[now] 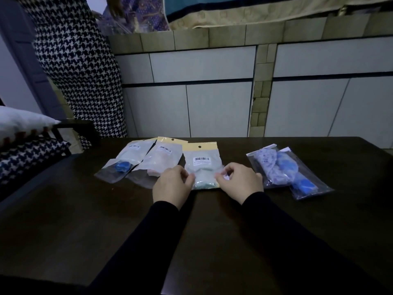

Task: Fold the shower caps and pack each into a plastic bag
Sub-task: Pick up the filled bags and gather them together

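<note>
Here, near the middle of the frame, both hands work on one plastic bag (202,165) lying flat on the dark table (63,220). The left hand (172,185) pinches the bag's lower left edge with curled fingers, and the right hand (240,180) pinches its lower right edge the same way. Inside the bag sits a pale folded shower cap (203,179), below a barcode label. To the left lie two more packed bags (136,161), overlapping each other, the nearer one touching the held bag. Toward the right of the frame, two clear bags with blue caps (291,171) lie overlapped, apart from the hands.
</note>
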`<state>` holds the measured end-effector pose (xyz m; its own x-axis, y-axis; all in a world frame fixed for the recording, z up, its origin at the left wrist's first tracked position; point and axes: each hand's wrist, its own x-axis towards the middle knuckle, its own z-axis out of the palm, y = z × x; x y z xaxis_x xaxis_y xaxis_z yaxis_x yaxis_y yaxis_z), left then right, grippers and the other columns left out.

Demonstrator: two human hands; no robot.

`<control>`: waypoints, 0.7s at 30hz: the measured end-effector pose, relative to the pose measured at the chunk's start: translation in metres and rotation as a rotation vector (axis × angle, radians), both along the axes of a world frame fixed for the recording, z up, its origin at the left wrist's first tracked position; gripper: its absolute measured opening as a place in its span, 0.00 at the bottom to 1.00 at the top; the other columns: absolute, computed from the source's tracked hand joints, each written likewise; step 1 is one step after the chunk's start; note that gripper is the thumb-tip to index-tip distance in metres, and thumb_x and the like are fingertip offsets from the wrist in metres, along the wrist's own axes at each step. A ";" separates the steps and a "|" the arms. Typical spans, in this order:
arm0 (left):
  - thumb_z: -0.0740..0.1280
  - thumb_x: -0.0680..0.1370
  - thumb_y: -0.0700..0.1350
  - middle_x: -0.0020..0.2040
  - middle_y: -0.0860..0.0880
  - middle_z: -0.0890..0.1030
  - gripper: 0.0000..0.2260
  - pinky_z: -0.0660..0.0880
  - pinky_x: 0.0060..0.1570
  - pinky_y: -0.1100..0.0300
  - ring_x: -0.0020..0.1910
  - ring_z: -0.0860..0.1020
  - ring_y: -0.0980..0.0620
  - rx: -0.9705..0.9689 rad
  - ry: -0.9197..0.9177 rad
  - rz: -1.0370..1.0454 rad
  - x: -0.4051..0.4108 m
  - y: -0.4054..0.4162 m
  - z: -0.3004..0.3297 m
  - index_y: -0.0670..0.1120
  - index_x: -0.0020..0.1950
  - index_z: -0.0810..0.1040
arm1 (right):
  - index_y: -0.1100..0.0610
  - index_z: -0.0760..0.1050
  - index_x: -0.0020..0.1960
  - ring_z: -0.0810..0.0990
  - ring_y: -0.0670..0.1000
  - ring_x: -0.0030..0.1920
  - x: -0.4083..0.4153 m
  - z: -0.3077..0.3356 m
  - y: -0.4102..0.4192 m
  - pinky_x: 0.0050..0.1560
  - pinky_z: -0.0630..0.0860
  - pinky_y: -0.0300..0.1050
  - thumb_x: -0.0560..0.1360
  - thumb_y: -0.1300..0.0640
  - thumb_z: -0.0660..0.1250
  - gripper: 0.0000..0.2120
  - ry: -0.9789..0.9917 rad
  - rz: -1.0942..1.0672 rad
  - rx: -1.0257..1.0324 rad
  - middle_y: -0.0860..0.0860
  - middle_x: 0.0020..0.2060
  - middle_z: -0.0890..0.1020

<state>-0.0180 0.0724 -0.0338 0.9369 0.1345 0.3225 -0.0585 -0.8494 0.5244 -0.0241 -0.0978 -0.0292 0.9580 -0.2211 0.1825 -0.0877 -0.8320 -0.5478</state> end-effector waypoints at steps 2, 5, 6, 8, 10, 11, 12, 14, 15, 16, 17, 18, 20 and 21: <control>0.64 0.76 0.55 0.47 0.52 0.81 0.10 0.73 0.45 0.58 0.48 0.79 0.50 -0.020 0.010 -0.001 0.001 0.000 -0.001 0.50 0.51 0.77 | 0.46 0.73 0.50 0.77 0.50 0.50 0.000 -0.001 0.002 0.57 0.67 0.50 0.74 0.40 0.62 0.12 -0.008 -0.009 -0.027 0.45 0.42 0.79; 0.66 0.77 0.53 0.48 0.53 0.81 0.15 0.72 0.49 0.59 0.50 0.78 0.52 -0.167 0.036 -0.016 0.002 -0.001 -0.002 0.48 0.60 0.75 | 0.45 0.70 0.61 0.74 0.52 0.58 0.002 -0.005 -0.001 0.59 0.70 0.53 0.73 0.38 0.64 0.20 -0.019 -0.019 -0.070 0.48 0.54 0.77; 0.68 0.76 0.51 0.45 0.53 0.79 0.17 0.70 0.49 0.61 0.48 0.77 0.53 -0.264 0.045 -0.032 0.003 -0.003 -0.002 0.46 0.62 0.75 | 0.45 0.70 0.62 0.73 0.52 0.59 0.003 -0.005 -0.002 0.59 0.70 0.52 0.72 0.40 0.65 0.21 -0.059 -0.017 -0.060 0.48 0.55 0.75; 0.71 0.75 0.48 0.39 0.54 0.77 0.20 0.69 0.47 0.62 0.43 0.76 0.55 -0.459 0.076 -0.063 0.005 -0.005 -0.002 0.42 0.64 0.74 | 0.45 0.73 0.59 0.72 0.51 0.58 0.002 -0.002 -0.002 0.57 0.68 0.50 0.73 0.45 0.67 0.15 -0.185 0.039 -0.093 0.46 0.55 0.76; 0.72 0.74 0.47 0.40 0.51 0.80 0.23 0.73 0.47 0.60 0.42 0.77 0.55 -0.610 0.110 -0.083 0.007 -0.005 -0.003 0.40 0.66 0.73 | 0.45 0.78 0.54 0.75 0.50 0.55 0.002 -0.002 0.000 0.56 0.66 0.48 0.75 0.50 0.65 0.09 -0.217 0.130 -0.142 0.43 0.53 0.79; 0.72 0.74 0.47 0.41 0.51 0.80 0.24 0.75 0.47 0.59 0.41 0.77 0.56 -0.676 0.133 -0.090 0.007 -0.006 -0.003 0.40 0.67 0.73 | 0.45 0.80 0.53 0.76 0.49 0.54 0.001 -0.002 0.002 0.57 0.65 0.47 0.76 0.52 0.63 0.09 -0.186 0.158 -0.118 0.43 0.52 0.81; 0.71 0.74 0.47 0.41 0.52 0.80 0.22 0.74 0.45 0.59 0.40 0.77 0.56 -0.733 0.161 -0.098 0.006 -0.006 -0.001 0.41 0.65 0.73 | 0.45 0.81 0.53 0.77 0.48 0.54 0.000 -0.002 0.002 0.58 0.65 0.46 0.77 0.53 0.62 0.10 -0.143 0.173 -0.080 0.42 0.53 0.82; 0.69 0.76 0.47 0.44 0.50 0.79 0.15 0.73 0.39 0.62 0.39 0.76 0.56 -0.834 0.213 -0.116 0.005 -0.007 0.002 0.45 0.60 0.75 | 0.45 0.80 0.56 0.76 0.48 0.56 -0.001 0.000 -0.001 0.59 0.63 0.47 0.78 0.52 0.59 0.12 -0.107 0.193 -0.058 0.42 0.54 0.82; 0.69 0.76 0.46 0.45 0.49 0.80 0.11 0.73 0.37 0.61 0.38 0.76 0.55 -0.893 0.207 -0.123 0.005 -0.008 0.003 0.45 0.57 0.77 | 0.45 0.78 0.58 0.75 0.49 0.57 -0.002 0.002 -0.002 0.59 0.62 0.47 0.79 0.50 0.58 0.13 -0.110 0.203 -0.071 0.43 0.53 0.82; 0.68 0.76 0.45 0.45 0.47 0.80 0.08 0.75 0.38 0.59 0.38 0.77 0.53 -0.948 0.172 -0.132 0.005 -0.009 0.003 0.45 0.54 0.78 | 0.45 0.77 0.60 0.74 0.49 0.57 -0.004 0.005 -0.001 0.58 0.61 0.48 0.80 0.48 0.57 0.14 -0.132 0.204 -0.080 0.44 0.52 0.82; 0.68 0.76 0.44 0.45 0.47 0.81 0.05 0.77 0.41 0.54 0.40 0.77 0.52 -0.989 0.128 -0.137 0.005 -0.010 0.003 0.46 0.50 0.78 | 0.45 0.76 0.59 0.74 0.49 0.56 -0.006 0.008 0.001 0.57 0.61 0.48 0.79 0.45 0.57 0.14 -0.191 0.202 -0.093 0.43 0.51 0.82; 0.69 0.75 0.43 0.44 0.47 0.81 0.02 0.78 0.46 0.48 0.42 0.78 0.51 -1.011 0.097 -0.137 0.005 -0.013 0.003 0.47 0.47 0.78 | 0.46 0.77 0.57 0.74 0.49 0.54 -0.009 0.011 0.005 0.56 0.61 0.48 0.78 0.44 0.58 0.13 -0.285 0.198 -0.107 0.43 0.48 0.82; 0.68 0.76 0.42 0.43 0.46 0.80 0.02 0.78 0.47 0.45 0.42 0.78 0.48 -1.069 0.079 -0.145 0.004 -0.017 0.004 0.46 0.46 0.77 | 0.48 0.79 0.52 0.76 0.49 0.50 -0.014 0.015 0.016 0.53 0.65 0.47 0.74 0.41 0.62 0.14 -0.431 0.228 -0.084 0.43 0.45 0.82; 0.67 0.76 0.41 0.43 0.45 0.80 0.02 0.78 0.42 0.49 0.41 0.78 0.48 -1.137 0.094 -0.154 0.004 -0.019 0.005 0.46 0.47 0.76 | 0.50 0.80 0.51 0.77 0.49 0.49 -0.015 0.015 0.021 0.53 0.68 0.46 0.73 0.40 0.64 0.16 -0.425 0.264 -0.030 0.44 0.46 0.82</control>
